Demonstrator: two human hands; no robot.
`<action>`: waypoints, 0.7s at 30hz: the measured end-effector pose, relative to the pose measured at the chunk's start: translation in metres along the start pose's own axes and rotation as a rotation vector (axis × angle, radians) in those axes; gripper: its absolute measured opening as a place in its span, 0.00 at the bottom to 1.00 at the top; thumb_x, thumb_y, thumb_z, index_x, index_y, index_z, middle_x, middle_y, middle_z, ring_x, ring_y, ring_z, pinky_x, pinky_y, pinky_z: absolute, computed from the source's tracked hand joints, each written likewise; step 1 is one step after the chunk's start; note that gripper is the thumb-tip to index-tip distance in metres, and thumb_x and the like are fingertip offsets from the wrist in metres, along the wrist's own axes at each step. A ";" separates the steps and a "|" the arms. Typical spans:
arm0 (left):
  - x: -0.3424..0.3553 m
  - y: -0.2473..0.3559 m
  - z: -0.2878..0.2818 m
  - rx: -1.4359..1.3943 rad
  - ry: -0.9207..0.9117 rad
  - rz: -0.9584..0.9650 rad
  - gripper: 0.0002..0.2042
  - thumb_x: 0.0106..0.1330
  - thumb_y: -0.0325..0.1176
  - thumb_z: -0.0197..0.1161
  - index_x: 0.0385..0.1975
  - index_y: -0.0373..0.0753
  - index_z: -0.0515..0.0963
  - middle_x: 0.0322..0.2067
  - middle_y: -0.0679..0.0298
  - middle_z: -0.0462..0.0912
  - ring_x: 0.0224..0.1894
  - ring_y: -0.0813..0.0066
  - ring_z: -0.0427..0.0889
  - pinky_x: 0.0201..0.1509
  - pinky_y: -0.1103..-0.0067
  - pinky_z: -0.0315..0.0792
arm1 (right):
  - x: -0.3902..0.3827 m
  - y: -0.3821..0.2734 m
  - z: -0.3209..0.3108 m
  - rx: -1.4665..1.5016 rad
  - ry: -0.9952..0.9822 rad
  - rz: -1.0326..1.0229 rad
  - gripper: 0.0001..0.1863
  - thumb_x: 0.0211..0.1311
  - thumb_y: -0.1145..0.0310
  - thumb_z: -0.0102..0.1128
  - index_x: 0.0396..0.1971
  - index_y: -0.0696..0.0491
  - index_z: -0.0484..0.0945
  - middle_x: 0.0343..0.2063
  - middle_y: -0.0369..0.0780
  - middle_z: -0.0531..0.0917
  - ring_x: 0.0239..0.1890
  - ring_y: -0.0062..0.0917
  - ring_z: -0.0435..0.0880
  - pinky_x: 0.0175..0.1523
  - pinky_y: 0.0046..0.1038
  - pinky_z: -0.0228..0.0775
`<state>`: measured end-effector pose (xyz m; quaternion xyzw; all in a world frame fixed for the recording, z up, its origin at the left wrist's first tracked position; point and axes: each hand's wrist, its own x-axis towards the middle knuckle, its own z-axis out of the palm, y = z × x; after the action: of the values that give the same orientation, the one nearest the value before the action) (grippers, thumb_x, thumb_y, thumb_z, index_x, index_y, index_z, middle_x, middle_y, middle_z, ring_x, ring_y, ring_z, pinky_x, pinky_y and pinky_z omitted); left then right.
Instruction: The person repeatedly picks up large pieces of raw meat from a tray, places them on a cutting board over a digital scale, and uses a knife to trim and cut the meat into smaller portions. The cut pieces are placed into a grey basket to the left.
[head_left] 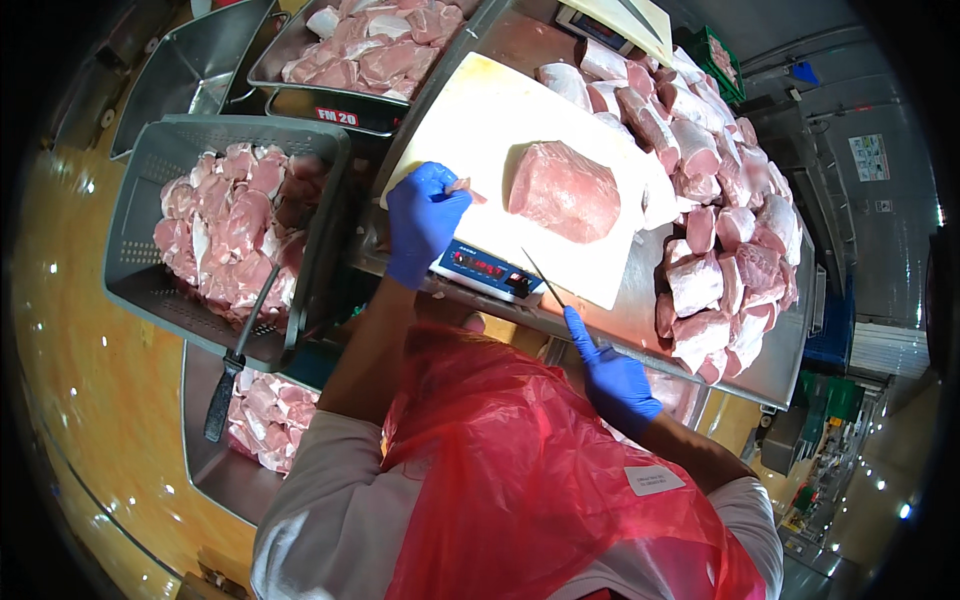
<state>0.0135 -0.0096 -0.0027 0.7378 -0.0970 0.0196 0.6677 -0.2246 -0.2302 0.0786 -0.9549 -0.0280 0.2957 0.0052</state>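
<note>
Near knife (543, 277), white board (460, 130), scale (482, 268), meat pile (735, 225)

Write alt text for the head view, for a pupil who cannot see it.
A person's blue-gloved left hand holds a small meat scrap and the right hand a thin knife at a white cutting board. A large pink meat cut lies on it, a meat pile to its right, a grey meat bin to its left.

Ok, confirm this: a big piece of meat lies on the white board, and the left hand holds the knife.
Wrong hand: the head view shows the knife in the right hand, not the left hand, which pinches a meat scrap. The big piece of meat does lie on the white board.
</note>
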 end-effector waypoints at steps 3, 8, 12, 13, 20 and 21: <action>-0.002 -0.016 -0.005 0.078 -0.046 0.137 0.09 0.57 0.21 0.66 0.37 0.32 0.79 0.28 0.57 0.79 0.24 0.78 0.76 0.31 0.78 0.74 | 0.007 -0.004 -0.021 -0.001 0.178 -0.015 0.49 0.61 0.79 0.51 0.79 0.44 0.39 0.30 0.58 0.79 0.22 0.45 0.81 0.28 0.45 0.74; -0.013 0.002 0.028 0.194 -0.190 0.228 0.19 0.57 0.21 0.70 0.50 0.32 0.79 0.41 0.54 0.78 0.36 0.68 0.84 0.42 0.75 0.80 | 0.096 -0.043 -0.079 0.219 0.339 0.069 0.48 0.62 0.77 0.53 0.79 0.44 0.39 0.35 0.59 0.82 0.31 0.54 0.85 0.35 0.51 0.77; -0.017 0.001 0.044 0.305 -0.119 0.205 0.09 0.53 0.20 0.68 0.35 0.32 0.81 0.31 0.54 0.81 0.34 0.58 0.83 0.39 0.68 0.77 | 0.143 -0.046 -0.079 0.324 0.519 -0.015 0.48 0.61 0.77 0.54 0.78 0.44 0.39 0.38 0.57 0.84 0.35 0.52 0.86 0.41 0.50 0.78; -0.018 -0.004 0.045 0.360 -0.082 0.241 0.07 0.52 0.20 0.68 0.32 0.32 0.81 0.29 0.55 0.81 0.34 0.57 0.82 0.38 0.68 0.77 | 0.144 -0.046 -0.077 0.328 0.491 -0.012 0.48 0.61 0.77 0.54 0.78 0.44 0.40 0.39 0.57 0.84 0.35 0.52 0.86 0.41 0.49 0.78; -0.019 -0.015 0.038 0.216 0.003 0.318 0.04 0.54 0.19 0.68 0.27 0.34 0.81 0.27 0.57 0.80 0.29 0.63 0.81 0.35 0.72 0.76 | 0.050 0.009 -0.004 0.035 0.199 0.043 0.50 0.59 0.78 0.54 0.79 0.35 0.42 0.34 0.51 0.84 0.30 0.49 0.85 0.34 0.47 0.77; -0.018 -0.016 0.036 0.219 -0.007 0.321 0.04 0.54 0.20 0.69 0.28 0.34 0.82 0.28 0.57 0.81 0.29 0.65 0.81 0.35 0.73 0.77 | 0.035 0.019 0.001 -0.035 0.089 0.071 0.50 0.59 0.79 0.54 0.79 0.35 0.43 0.32 0.50 0.84 0.27 0.47 0.84 0.33 0.47 0.77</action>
<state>-0.0055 -0.0414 -0.0247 0.7812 -0.2128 0.1338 0.5714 -0.1953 -0.2474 0.0572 -0.9674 0.0007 0.2522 -0.0209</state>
